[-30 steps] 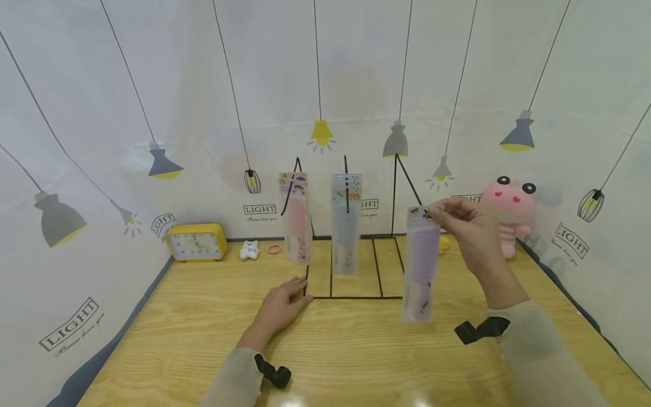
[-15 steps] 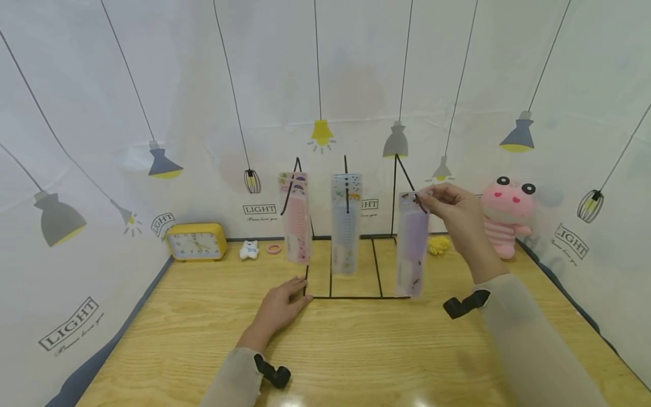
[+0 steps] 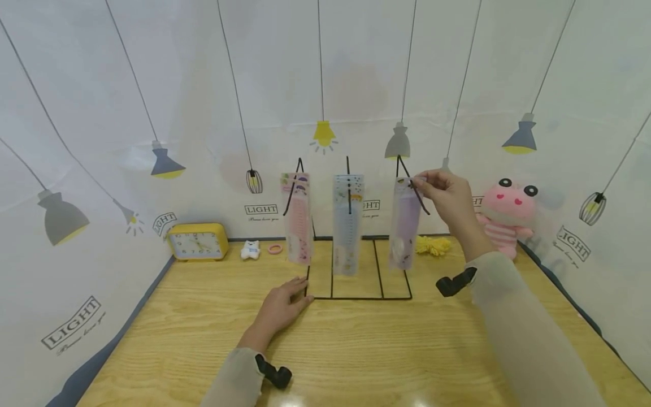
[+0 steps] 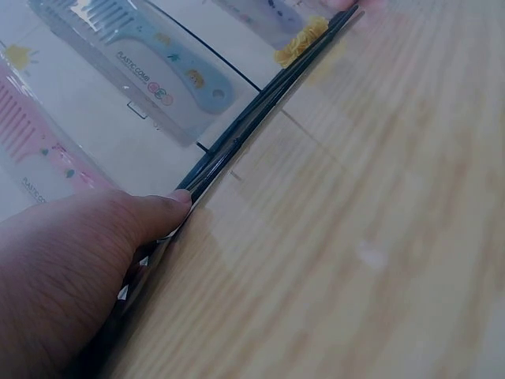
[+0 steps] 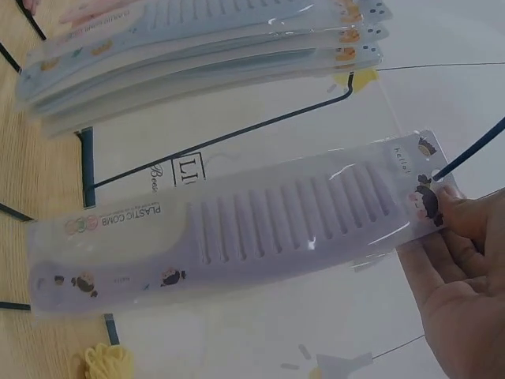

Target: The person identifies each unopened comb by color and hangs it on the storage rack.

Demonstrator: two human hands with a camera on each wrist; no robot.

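Note:
My right hand (image 3: pixel 448 198) pinches the top corner of a packaged purple comb (image 5: pixel 292 225). The black hook (image 5: pixel 473 148) passes through the hole in its package, as the right wrist view shows. The comb hangs upright on the right arm of a black wire rack (image 3: pixel 371 298). Packaged blue combs (image 3: pixel 348 226) hang several deep on the middle hook, and a packaged pink comb (image 3: pixel 298 226) on the left one. My left hand (image 3: pixel 281 302) rests on the table at the rack's front left corner, its thumb (image 4: pixel 170 209) against the base wire.
A yellow alarm clock (image 3: pixel 197 242), a small white bear figure (image 3: pixel 250 250) and a pink ring (image 3: pixel 274 249) stand at the back left. Behind the right hand are a yellow yarn bundle (image 3: pixel 433 245) and a pink plush toy (image 3: pixel 508 215). A printed wall sheet encloses the wooden table (image 3: pixel 356 356).
My right hand has carried the purple comb up, left and back along the right hook, away from its tip. The left hand has stayed in place.

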